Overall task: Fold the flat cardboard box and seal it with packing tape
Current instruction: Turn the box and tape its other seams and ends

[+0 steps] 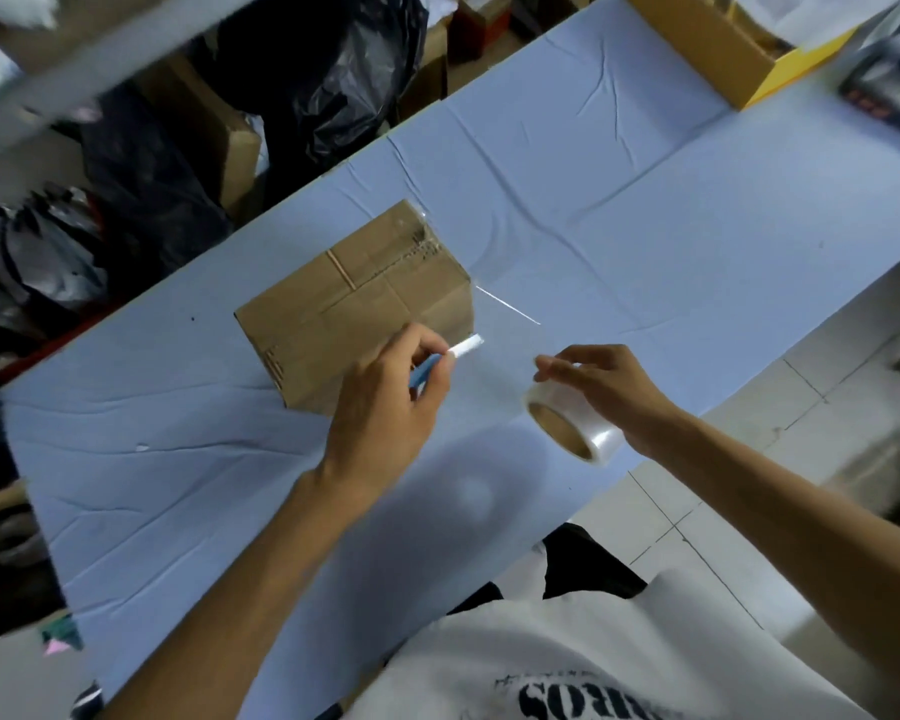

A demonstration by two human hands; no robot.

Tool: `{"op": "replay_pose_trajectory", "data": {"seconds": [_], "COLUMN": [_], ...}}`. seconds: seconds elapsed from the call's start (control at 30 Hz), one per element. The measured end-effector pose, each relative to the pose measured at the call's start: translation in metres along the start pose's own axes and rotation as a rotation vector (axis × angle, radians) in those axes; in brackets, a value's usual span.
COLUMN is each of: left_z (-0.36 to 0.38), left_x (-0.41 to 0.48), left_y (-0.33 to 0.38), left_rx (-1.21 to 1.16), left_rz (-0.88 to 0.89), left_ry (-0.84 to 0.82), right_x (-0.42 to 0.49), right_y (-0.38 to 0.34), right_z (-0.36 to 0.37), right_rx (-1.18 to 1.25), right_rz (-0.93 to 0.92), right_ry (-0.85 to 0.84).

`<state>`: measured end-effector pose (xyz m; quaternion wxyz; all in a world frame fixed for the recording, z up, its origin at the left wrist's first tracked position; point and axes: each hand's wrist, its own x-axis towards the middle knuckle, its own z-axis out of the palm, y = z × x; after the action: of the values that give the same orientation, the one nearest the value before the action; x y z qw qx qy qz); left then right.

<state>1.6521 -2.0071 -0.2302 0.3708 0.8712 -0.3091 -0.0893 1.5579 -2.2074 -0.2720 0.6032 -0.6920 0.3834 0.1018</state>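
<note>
A folded brown cardboard box (354, 298) stands on the light blue table (619, 210), with clear tape over its top seam. A stretch of clear tape (505, 324) runs from the box's right edge toward the roll. My left hand (385, 407) grips a blue-handled cutter (430, 368), its white blade tip pointing at the stretched tape just right of the box. My right hand (604, 387) holds the clear tape roll (572, 426) lifted above the table's near right edge.
An open cardboard carton (713, 49) with a yellow side sits at the far right of the table. Black plastic bags (141, 200) and boxes crowd the floor beyond the table's left edge. White floor tiles (749, 407) show at right.
</note>
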Motion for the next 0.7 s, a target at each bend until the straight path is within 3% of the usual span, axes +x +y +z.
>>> {"op": "replay_pose_trajectory", "data": {"seconds": [0.17, 0.33, 0.7], "left_z": [-0.007, 0.011, 0.016], "left_x": [0.044, 0.058, 0.064], "left_y": [0.014, -0.001, 0.000], "left_rx": [0.046, 0.121, 0.166], "left_rz": [0.058, 0.027, -0.029], "left_ry": [0.131, 0.021, -0.005], "right_x": [-0.002, 0.000, 0.003], "right_y": [0.004, 0.007, 0.003], "right_z": [0.001, 0.002, 0.004], "right_rx": [0.022, 0.042, 0.006], "right_rz": [0.011, -0.002, -0.063], "right_ry": [0.006, 0.011, -0.001]}}
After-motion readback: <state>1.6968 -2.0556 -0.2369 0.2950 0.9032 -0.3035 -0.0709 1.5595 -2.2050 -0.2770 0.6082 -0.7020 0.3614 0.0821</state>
